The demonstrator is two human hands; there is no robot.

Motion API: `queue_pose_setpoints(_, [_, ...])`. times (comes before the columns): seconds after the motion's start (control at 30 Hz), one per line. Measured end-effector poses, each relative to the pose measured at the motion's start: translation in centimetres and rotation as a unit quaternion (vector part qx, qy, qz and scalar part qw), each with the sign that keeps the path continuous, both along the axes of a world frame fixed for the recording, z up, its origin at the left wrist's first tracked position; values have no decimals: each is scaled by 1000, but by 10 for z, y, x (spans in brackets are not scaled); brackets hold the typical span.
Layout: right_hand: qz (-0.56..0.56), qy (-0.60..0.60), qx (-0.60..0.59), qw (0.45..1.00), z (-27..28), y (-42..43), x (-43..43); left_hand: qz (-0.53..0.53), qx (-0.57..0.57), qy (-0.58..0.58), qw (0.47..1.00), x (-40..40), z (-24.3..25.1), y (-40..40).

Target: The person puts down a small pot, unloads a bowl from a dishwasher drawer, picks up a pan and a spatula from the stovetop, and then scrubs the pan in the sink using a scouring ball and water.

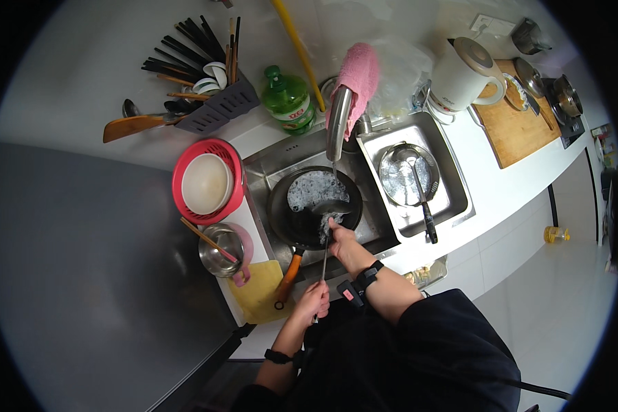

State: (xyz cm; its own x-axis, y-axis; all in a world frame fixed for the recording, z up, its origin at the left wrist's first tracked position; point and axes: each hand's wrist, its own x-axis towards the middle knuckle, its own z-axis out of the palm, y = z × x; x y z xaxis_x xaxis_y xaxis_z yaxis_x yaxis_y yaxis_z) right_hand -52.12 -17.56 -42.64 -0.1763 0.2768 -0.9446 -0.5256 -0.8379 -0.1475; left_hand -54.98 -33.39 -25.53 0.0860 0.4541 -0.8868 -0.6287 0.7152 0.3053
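My left hand (313,304) is closed around the handle of a long metal spatula (324,262), whose dark head lies over a frying pan (276,206). My right hand (340,238) presses a silvery scouring pad (330,221) against the spatula near its head. The pan stands in the left sink basin, its orange handle (290,275) pointing towards me. Foamy water (316,189) covers part of the pan's inside. Above it, a thin stream runs from the steel faucet (338,123), which has a pink cloth (359,64) draped over it.
The right basin (456,198) holds a round metal lid or strainer and a black-handled ladle (421,195). Left are a red colander (177,193), a metal pot (213,257) and a yellow cloth (257,296). Behind stand a utensil rack (219,108) and a green bottle (288,100); right, a kettle (461,77) and cutting board (520,134).
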Motion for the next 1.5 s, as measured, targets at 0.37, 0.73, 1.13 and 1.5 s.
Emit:
queue_pose_setpoints(0.37, [-127, 18, -66, 990, -63, 70, 9, -2, 28, -12, 1000, 22, 16, 17])
queue_pose_setpoints(0.73, [-43, -91, -32, 994, 27, 38, 14, 57, 17, 16, 998, 1, 19, -10])
queue_pose_setpoints(1.13, [-111, -127, 15, 986, 4, 68, -10, 2, 27, 19, 999, 17, 31, 0])
queue_pose_setpoints(1.5, [101, -59, 84, 990, 10, 60, 27, 37, 17, -68, 997, -21, 26, -12])
